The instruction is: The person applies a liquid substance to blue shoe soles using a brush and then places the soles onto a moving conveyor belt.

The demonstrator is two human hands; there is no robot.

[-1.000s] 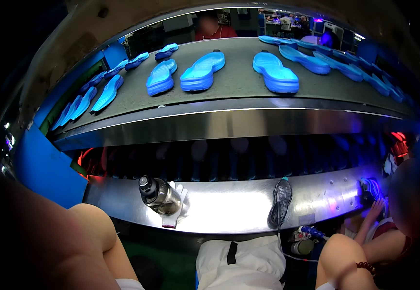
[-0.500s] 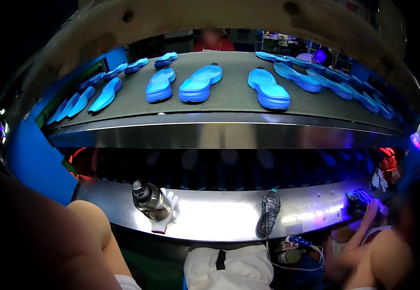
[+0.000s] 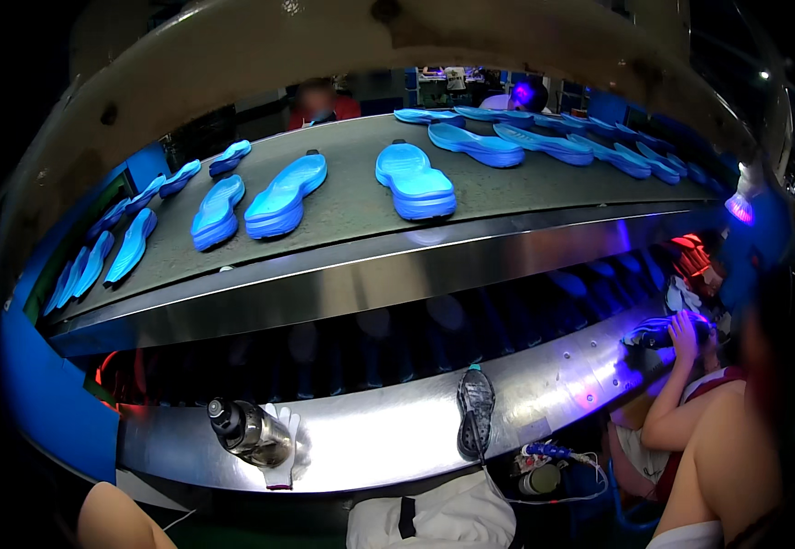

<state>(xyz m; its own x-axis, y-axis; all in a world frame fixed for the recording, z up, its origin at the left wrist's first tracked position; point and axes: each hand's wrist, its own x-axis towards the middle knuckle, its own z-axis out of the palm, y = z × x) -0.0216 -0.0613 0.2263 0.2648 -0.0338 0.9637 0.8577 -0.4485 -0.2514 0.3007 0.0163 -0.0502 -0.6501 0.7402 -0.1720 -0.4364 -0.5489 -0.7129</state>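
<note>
Neither of my hands shows. My left arm [image 3: 121,522] appears as a bare bent part at the lower left, and my right arm [image 3: 731,457] rises bent at the lower right. Ahead, on the shiny metal ledge [image 3: 351,430], a dark bottle with a black cap [image 3: 249,435] stands beside a white glove [image 3: 286,448] and partly covers it. To their right lies a dark grey patterned shoe [image 3: 477,412] with a thin cord trailing toward me. Pale cloth with a black strap [image 3: 452,517] lies below the ledge.
A conveyor belt [image 3: 342,206] carries several blue shoe soles [image 3: 416,183] above the ledge. At right, a co-worker's hand [image 3: 684,337] touches a dark shoe [image 3: 649,332] under violet light. A small jar [image 3: 540,480] and cable stand below the ledge. Another person sits beyond the belt.
The view has tilted and shifted, so the belt and ledge now slope up to the right. My left arm shows less, lower down; my right arm shows more.
</note>
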